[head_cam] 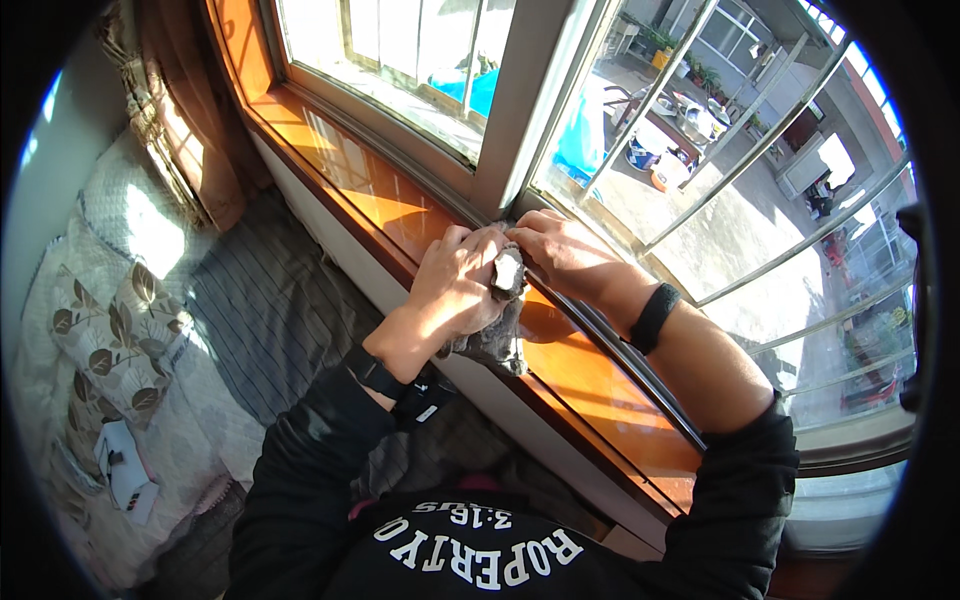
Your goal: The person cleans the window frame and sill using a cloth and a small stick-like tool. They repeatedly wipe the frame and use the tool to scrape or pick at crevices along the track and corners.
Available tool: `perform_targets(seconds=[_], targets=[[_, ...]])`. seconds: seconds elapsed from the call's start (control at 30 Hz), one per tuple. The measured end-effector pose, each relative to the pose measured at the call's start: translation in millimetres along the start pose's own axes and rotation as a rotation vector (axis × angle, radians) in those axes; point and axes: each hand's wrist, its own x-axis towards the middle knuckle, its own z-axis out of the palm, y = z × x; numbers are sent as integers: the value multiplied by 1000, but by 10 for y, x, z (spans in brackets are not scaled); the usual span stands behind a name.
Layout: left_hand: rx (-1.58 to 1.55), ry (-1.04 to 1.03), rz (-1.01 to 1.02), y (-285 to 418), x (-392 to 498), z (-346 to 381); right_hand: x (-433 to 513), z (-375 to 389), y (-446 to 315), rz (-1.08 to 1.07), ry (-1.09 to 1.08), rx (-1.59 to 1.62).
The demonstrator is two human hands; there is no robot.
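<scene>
My left hand [469, 281] is closed on a bunched grey cloth [499, 341], which hangs over the inner edge of the glossy orange-brown windowsill [600, 375]. Part of the cloth sticks up beside its knuckles, with a bright white patch. Close by on the right, my right hand [559, 244] reaches to the foot of the window frame's upright [517, 112], its fingers bent at the sliding track. Some grey cloth shows near those fingertips; whether they grip it is hidden. Both wrists wear black bands.
Metal bars [757, 142] stand outside the glass, with a sunlit yard beyond. At the left are a brown curtain [172, 127], a bed with a dark striped cover [270, 300], a leaf-patterned pillow [135, 337] and a white box [124, 469].
</scene>
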Motion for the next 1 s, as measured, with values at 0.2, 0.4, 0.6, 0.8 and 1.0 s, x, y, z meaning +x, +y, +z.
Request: perform_targets(seconds=[0.2,0.4,0.6,0.8,1.0], targets=[[-49,114,37,-7,-9,63,-1,78,49,-20,56,-50],[-77,169,74,-7,27,48,41,136,137,-107,142,45],[-103,167,-30,-11,8,7,245,140,188,16,54,73],[-225,119,-29,-46,-43,-71,395,-233,-26,173,-259,6],[-349,62,-97,-50,-53,-116,418,-58,94,254,-295,-40]])
